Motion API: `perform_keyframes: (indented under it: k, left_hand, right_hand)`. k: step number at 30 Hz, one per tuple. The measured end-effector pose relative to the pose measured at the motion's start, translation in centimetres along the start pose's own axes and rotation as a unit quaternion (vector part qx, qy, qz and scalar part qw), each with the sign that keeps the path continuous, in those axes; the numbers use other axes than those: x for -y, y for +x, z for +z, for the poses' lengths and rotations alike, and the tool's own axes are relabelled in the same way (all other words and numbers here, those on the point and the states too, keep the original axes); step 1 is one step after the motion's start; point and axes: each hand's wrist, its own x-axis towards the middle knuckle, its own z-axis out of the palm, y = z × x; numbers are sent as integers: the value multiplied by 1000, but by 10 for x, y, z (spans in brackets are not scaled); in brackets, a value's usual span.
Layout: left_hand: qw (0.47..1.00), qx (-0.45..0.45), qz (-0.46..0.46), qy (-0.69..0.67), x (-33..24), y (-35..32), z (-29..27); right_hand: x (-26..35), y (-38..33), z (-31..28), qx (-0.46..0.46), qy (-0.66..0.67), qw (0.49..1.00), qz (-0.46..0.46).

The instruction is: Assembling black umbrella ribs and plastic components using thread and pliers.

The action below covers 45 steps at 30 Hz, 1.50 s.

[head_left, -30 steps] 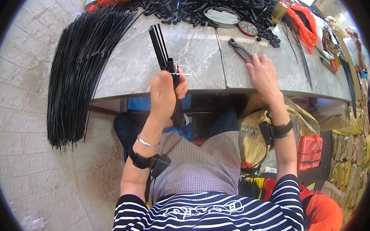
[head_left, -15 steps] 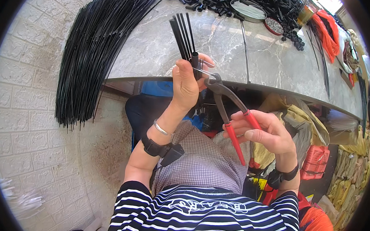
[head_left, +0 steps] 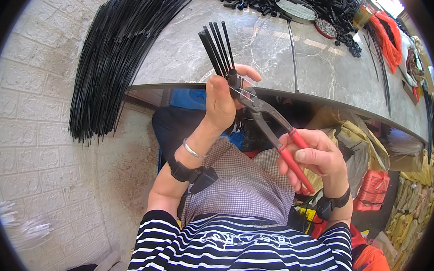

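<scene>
**Dark metal pincers with red grips (head_left: 267,129) reach up to a small bunch of straight black rods (head_left: 210,53)**

The left hand (head_left: 220,98) is curled shut around the small bunch. Its thumb points up along the near side, and its fingers wrap around the far side. The rods stick up out of the fist and lean a little to the left. A short, fat black tube (head_left: 233,78) stands up beside them, in the same hand. Thin silver wires (head_left: 239,93) poke out near the tube.

The right hand (head_left: 316,152) is half closed. It has hold of the pincers by their red grips, and the two handles are spread apart. The head of the pincers is right at the wires, but it is too small to tell if it bites them.

Both hands are up in front of the near edge of the grey, stone-look table (head_left: 252,50), over a checked cloth apron (head_left: 234,183). On the table, a big fan of long, thin black rods (head_left: 110,67) hangs over the left side. At the back is a heap of short black tubes (head_left: 328,7). Near it sit a round tin of thin, pale sticks (head_left: 296,8) and a small red dish (head_left: 317,31) of tiny silver bits. An orange plastic bag (head_left: 387,38) lies farther right.
</scene>
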Motion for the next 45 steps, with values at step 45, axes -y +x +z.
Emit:
perform_keyframes:
  k: [45]
  left_hand:
    - [997, 14, -65, -50, 20, -7, 13]
  right_hand:
    - [-37, 2, 0, -323, -682, 626, -196]
